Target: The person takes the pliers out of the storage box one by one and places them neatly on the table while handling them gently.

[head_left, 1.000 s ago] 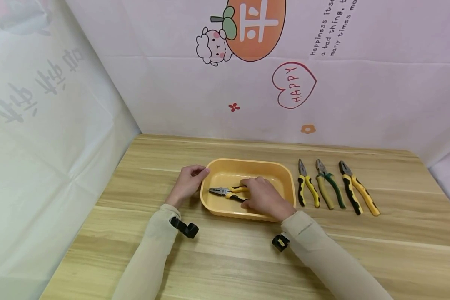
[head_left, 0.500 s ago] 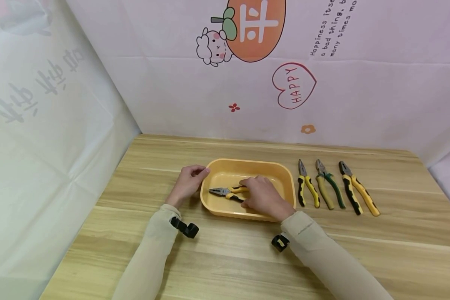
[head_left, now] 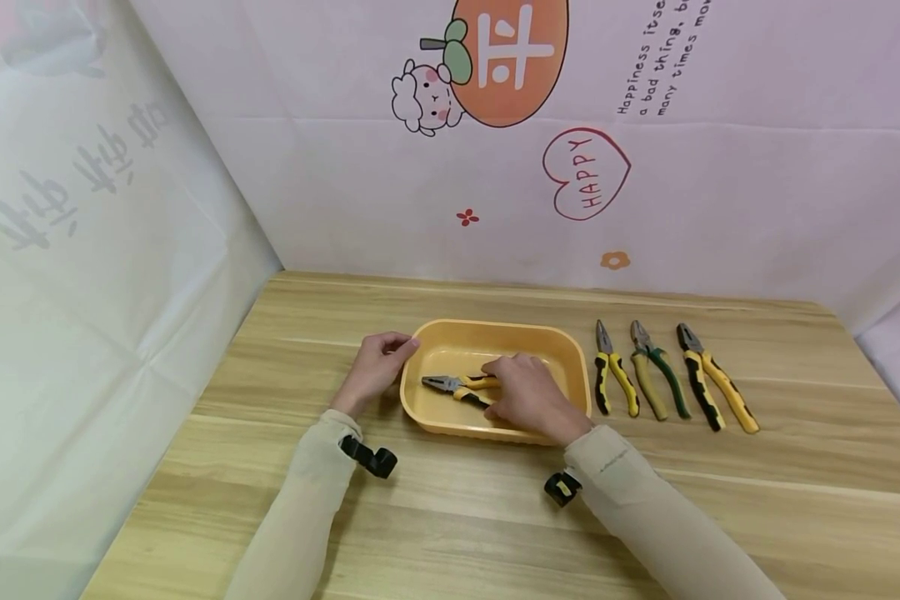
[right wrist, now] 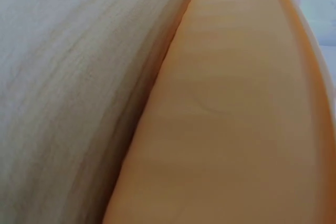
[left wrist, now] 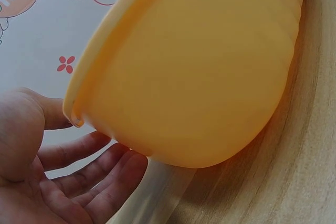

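Observation:
A yellow plastic basin (head_left: 487, 335) stands on the wooden table in the head view. Inside it lies a pair of pliers (head_left: 459, 387) with a grey head pointing left and yellow-and-black handles. My right hand (head_left: 532, 396) reaches over the near right side and grips the handle ends, covering them. At the left end my left hand (head_left: 378, 367) pinches the basin's rim, the thumb over the edge. In the left wrist view the fingers (left wrist: 113, 182) lie against the outside of the wall. Only the basin's outer wall (right wrist: 226, 108) fills the right wrist view; the right hand is hidden there.
To the right of the basin lie needle-nose pliers (head_left: 616, 379) with yellow-black handles, pliers (head_left: 656, 371) with olive and green handles, and larger yellow-black pliers (head_left: 712, 379). A printed white cloth (head_left: 375, 208) hangs behind the table (head_left: 450, 517).
The pliers in the basin have shifted very slightly to the right with my right hand. My left hand and the basin have stayed in place.

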### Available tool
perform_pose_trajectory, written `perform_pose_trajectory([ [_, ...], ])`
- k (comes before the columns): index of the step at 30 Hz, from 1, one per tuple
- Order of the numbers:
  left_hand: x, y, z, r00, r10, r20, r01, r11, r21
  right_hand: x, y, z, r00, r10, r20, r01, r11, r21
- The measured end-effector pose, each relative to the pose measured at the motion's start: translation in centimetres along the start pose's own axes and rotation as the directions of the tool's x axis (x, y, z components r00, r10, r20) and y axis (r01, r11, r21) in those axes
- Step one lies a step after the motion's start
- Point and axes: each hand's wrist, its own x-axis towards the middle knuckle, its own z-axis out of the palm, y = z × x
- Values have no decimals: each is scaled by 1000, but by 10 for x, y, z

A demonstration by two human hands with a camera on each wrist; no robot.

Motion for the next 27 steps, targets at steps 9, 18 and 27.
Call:
perform_pose_trajectory([
  [9,0,0,1,1000,7,-6,-7,1000,-2,-5,0,-9,999,54,-11,-53,997,48],
  [18,0,0,0,1000,10,-8,-10,1000,-5,-11,-4,-25,994,96,-47,-91,990,104],
  [27,0,-1,1,1000,1,-4,-1,1000,-17,-21,-8,-40,988,60,-140,-50,996,70],
])
